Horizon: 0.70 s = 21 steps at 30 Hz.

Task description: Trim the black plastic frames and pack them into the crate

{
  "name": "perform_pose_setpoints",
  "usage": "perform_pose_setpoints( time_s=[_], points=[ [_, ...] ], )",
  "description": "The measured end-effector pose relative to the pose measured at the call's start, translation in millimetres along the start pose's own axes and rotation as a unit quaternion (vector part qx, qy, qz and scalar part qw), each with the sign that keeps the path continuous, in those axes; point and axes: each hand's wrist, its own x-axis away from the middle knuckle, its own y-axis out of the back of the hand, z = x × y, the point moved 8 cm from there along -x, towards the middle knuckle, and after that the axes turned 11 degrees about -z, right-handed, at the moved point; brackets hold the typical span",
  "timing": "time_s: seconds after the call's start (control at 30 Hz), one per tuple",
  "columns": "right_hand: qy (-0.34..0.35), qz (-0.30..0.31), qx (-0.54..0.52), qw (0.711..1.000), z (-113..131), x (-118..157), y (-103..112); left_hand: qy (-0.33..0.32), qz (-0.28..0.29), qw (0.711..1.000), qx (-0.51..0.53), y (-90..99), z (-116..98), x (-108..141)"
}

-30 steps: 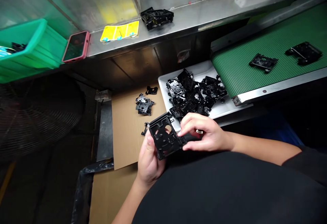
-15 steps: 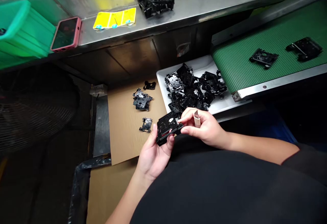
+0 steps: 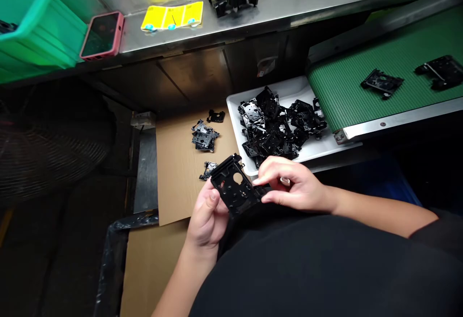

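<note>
Black plastic frame (image 3: 233, 185), one: held in the left hand (image 3: 207, 215), closed around its lower edge; right hand (image 3: 296, 186) pinches its right edge with fingertips (image 3: 264, 178), a small pale item unclear. Cardboard sheet (image 3: 177, 177) lies below and left, with open room; white tray (image 3: 311, 150) of black parts (image 3: 269, 126) sits just beyond.

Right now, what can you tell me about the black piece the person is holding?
The moulded black plastic frame is flat, glossy and roughly rectangular, with a large round hole, several smaller openings and a raised edge. It looks intact. It is held tilted above a cardboard sheet, gripped by the left hand, with its thumb on the face, while fingertips of the right hand touch its right corner.
</note>
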Motion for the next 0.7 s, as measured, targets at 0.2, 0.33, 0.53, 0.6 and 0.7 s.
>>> perform_pose_setpoints(
  time_s=[0.2, 0.33, 0.53, 0.6, 0.7],
  points=[
    [0.018, 0.01, -0.02, 1.0, 10.6, -3.0, -1.3, -0.038, 0.022, 0.998, -0.037, -16.0, -22.7, 16.4],
    [0.008, 0.011, -0.036, 0.999, 14.9, -4.5, -3.4, -0.049, 0.026, 0.998, -0.042, -26.6, -29.8, 25.0],
    [0.016, 0.02, -0.05, 0.998, 21.5, -4.2, -5.0, -0.041, 0.047, 0.997, -0.041, -35.8, -31.3, 34.5],
    [0.013, 0.018, -0.054, 0.998, 21.0, -3.5, -5.3, -0.039, 0.047, 0.997, -0.041, -34.7, -30.6, 35.9],
    [0.003, 0.014, -0.066, 0.998, 19.3, -2.2, -6.0, -0.041, 0.027, 0.997, -0.054, -28.2, -28.2, 36.2]
  ],
)
